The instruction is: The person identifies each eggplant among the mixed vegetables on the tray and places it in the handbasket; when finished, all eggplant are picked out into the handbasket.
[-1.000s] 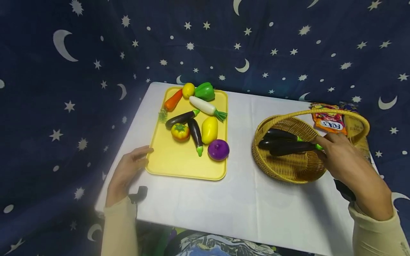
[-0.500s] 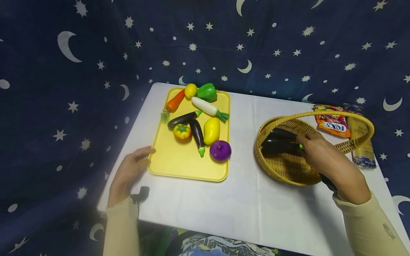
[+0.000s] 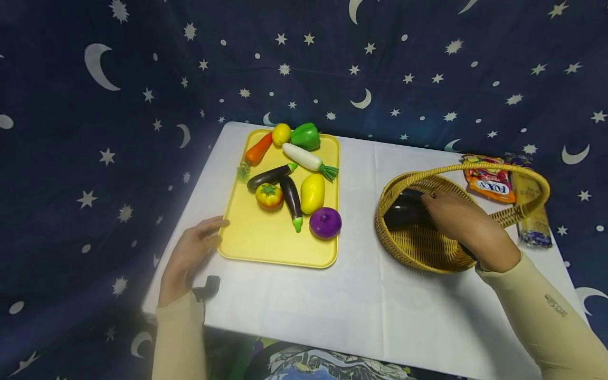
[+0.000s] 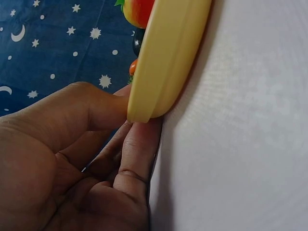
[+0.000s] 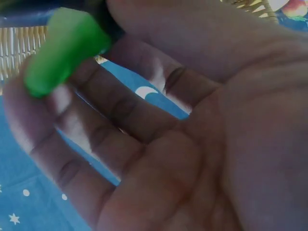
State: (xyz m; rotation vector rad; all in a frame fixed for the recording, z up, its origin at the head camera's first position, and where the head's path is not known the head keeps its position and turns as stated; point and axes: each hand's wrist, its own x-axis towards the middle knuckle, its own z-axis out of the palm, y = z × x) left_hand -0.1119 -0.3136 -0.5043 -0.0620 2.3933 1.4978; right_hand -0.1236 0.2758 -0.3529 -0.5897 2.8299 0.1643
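Note:
My left hand (image 3: 187,258) is at the left side of a yellow tray (image 3: 258,245). In the left wrist view its thumb and a finger pinch the tray's rim (image 4: 166,57). Over on the right, my right hand (image 3: 463,224) reaches inside a wicker basket (image 3: 401,256) and grips a dark eggplant (image 3: 404,215) near its stem end. The eggplant's green cap (image 5: 65,53) shows between thumb and fingers in the right wrist view. A second dark eggplant (image 3: 409,196) lies right behind it in the basket, partly hidden by the hand.
On the tray lie a carrot (image 3: 259,149), lemon (image 3: 281,134), green pepper (image 3: 306,137), white radish (image 3: 302,157), two eggplants (image 3: 291,198), tomato (image 3: 269,196), mango (image 3: 312,194) and purple onion (image 3: 325,222). Snack packets (image 3: 489,182) sit behind the basket, whose handle (image 3: 539,184) leans right.
My right hand has moved left and deeper into the basket with the eggplant, which has come down beside the other one. The left hand stays at the tray.

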